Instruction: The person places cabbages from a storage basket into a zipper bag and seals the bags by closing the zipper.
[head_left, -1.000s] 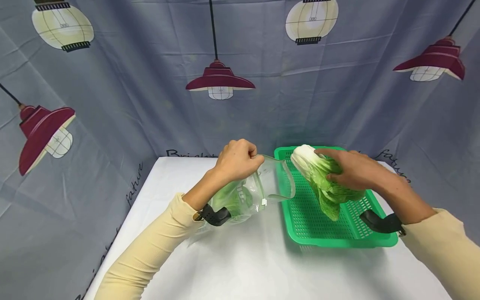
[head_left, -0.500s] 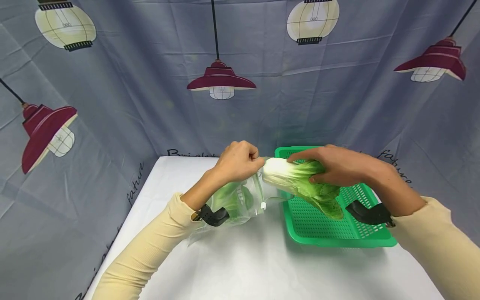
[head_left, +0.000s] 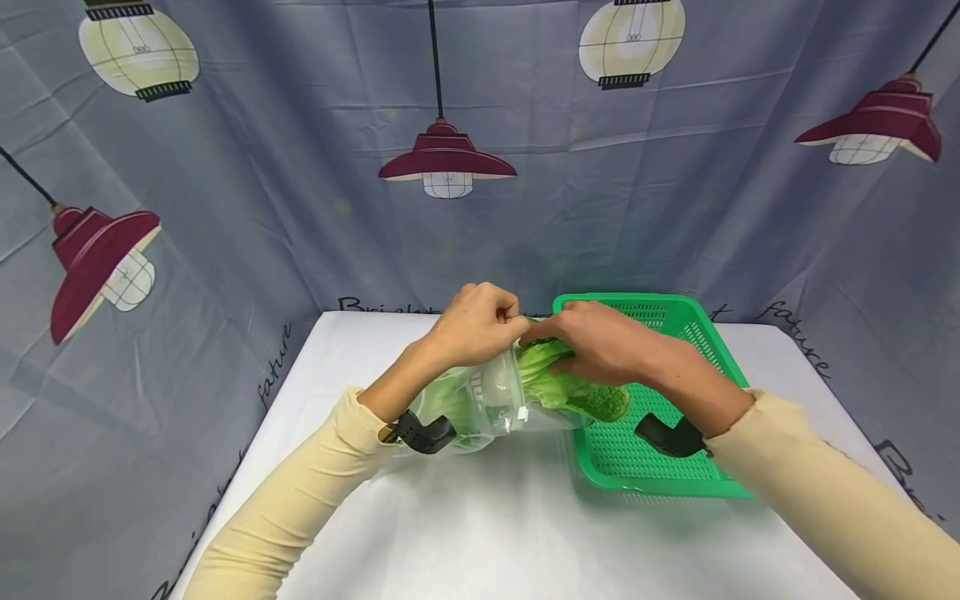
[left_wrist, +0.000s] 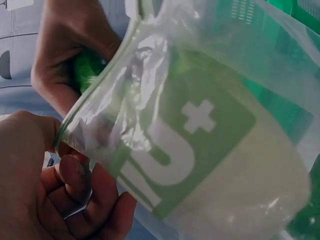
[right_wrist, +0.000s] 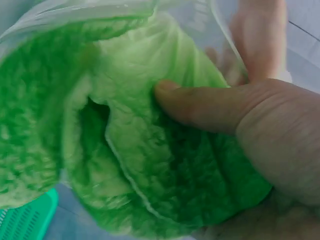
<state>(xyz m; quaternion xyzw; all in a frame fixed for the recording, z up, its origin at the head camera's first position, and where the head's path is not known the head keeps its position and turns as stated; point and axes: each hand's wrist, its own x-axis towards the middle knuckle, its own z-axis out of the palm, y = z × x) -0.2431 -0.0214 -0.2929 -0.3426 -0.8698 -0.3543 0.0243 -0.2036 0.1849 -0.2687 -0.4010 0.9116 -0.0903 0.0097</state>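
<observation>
My left hand (head_left: 480, 325) pinches the green-edged rim of a clear zip bag (left_wrist: 185, 140) printed with a green label. Through the plastic, another pale green vegetable (head_left: 446, 400) shows further down, partly hidden by the left wrist. A Chinese cabbage (head_left: 555, 383) is in my right hand (head_left: 600, 342), which grips its leafy part from above. Its white base lies inside the bag's mouth, while the leafy end sticks out to the right. In the right wrist view the thumb (right_wrist: 200, 105) presses on the crinkled leaves (right_wrist: 150, 150).
A green perforated basket (head_left: 660, 482) stands on the right of the white table (head_left: 450, 533), just beside the bag and under the right forearm. Grey curtains (head_left: 300, 208) printed with lamps surround the table at the back and sides.
My right hand has carried the cabbage leftward from above the basket, and its white base has gone into the bag. The left hand has stayed at the bag's rim.
</observation>
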